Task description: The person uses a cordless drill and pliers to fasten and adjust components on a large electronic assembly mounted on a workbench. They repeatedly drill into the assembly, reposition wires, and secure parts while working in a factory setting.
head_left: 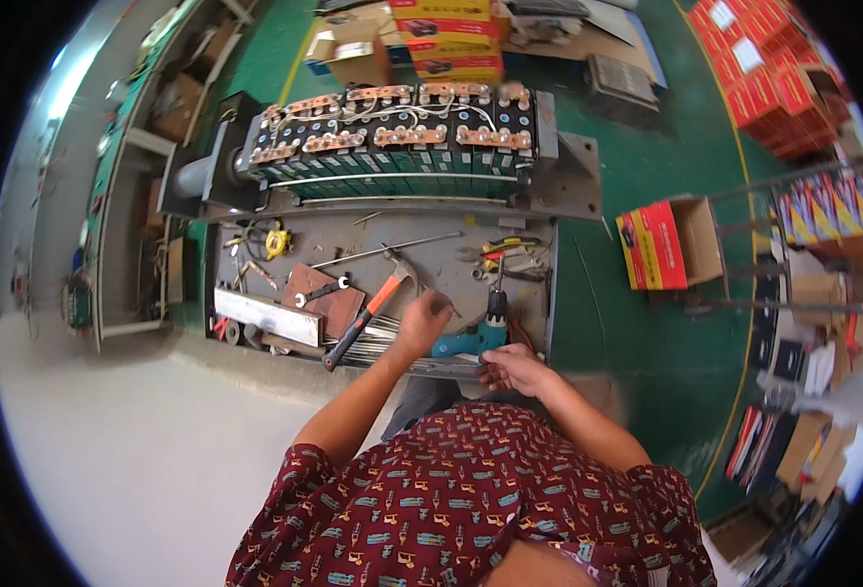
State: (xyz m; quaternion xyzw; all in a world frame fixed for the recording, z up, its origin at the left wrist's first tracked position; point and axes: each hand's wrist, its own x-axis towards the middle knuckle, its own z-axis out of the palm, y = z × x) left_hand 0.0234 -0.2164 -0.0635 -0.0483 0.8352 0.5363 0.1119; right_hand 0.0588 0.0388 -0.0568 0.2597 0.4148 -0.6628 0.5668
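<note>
My left hand (423,323) is over the tool tray (343,235), its fingers curled, between a claw hammer (382,291) with an orange and black handle and a teal power drill (468,339). Whatever those fingers hold, if anything, is hidden. The drill lies with its chuck pointing away from me. Close by its near end is my right hand (514,370), fingers bent together; I cannot make out anything in them. Under and beside my left hand lies a bundle of thin metal rods (384,338). Pliers (509,243) with yellow and red grips rest beyond the drill.
Past the tray stands a battery pack (392,157) with copper connectors and white wires, clamped in a metal frame. An open-ended wrench (322,291) lies on a brown plate, beside a metal bar (267,315). An open red and yellow carton (661,245) stands to the right.
</note>
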